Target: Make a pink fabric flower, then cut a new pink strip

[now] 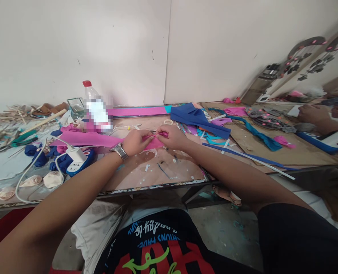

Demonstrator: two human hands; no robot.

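Observation:
Near the middle of the table, my left hand and my right hand pinch a pink fabric strip between thumbs and fingertips. The two hands almost touch. From the left hand the strip runs flat to the left across the table, and a short pink piece hangs below the fingers. Its exact fold between the fingertips is too small to make out. A metal watch sits on my left wrist. Just behind my right hand lies a cream-coloured ring, perhaps tape.
At left are a red-capped bottle, a power strip with white cables, green-handled pliers and fabric rosettes. Blue fabric, a white stick and cardboard lie at right. Another person's hand is at far right.

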